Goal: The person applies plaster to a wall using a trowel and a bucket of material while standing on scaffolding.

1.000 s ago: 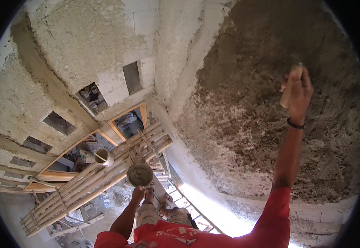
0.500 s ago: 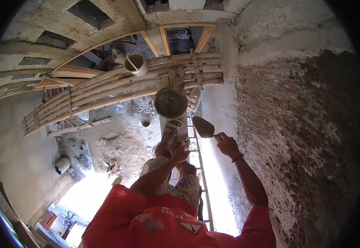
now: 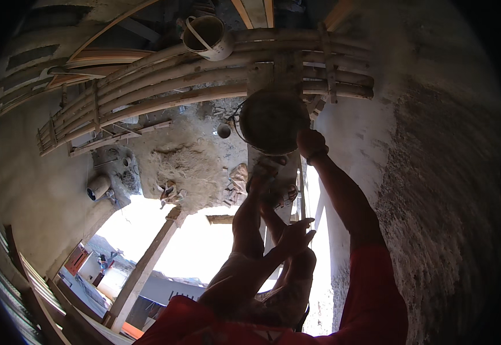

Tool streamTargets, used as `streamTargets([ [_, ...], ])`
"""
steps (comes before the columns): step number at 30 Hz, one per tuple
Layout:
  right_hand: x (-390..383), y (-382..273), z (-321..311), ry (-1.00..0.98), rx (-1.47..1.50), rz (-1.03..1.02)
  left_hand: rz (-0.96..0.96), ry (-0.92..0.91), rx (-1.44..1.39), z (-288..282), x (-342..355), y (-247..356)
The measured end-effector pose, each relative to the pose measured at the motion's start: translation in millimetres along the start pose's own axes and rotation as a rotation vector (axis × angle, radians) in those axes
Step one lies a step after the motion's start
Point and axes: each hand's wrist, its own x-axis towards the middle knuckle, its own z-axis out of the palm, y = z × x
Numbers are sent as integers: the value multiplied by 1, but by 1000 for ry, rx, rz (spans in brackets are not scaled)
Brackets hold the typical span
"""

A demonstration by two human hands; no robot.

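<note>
A dark bucket of mortar (image 3: 270, 123) stands on the plank in front of my feet, its wire handle hanging to the left. My right hand (image 3: 311, 144) is closed in a fist at the bucket's right rim. It grips the trowel, whose blade is lost in the shade over the bucket. Lower down, my left hand (image 3: 296, 237) hovers in front of my bent legs, with a couple of fingers stretched out and nothing in it.
A pale bucket (image 3: 216, 46) sits on the scaffold of wooden poles (image 3: 164, 126). The plank (image 3: 260, 77) crosses it. Rough, partly plastered wall (image 3: 434, 201) rises on my right. Far below are a small bucket (image 3: 223, 131), a rubble heap (image 3: 184, 164) and a barrel (image 3: 98, 187).
My right hand has swung the trowel from beside the wall to the mortar bucket. My left hand's fingers now extend to the right. The view has shifted, and everything near looks darker.
</note>
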Motion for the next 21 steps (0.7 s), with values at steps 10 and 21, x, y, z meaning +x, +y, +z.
streamTargets([
  [10, 12, -10, 84, 208, 296, -99, -122, -97, -44, 8, 2, -7],
  [21, -40, 18, 50, 349, 270, -137, -47, -3, -104, 20, 9, -51],
])
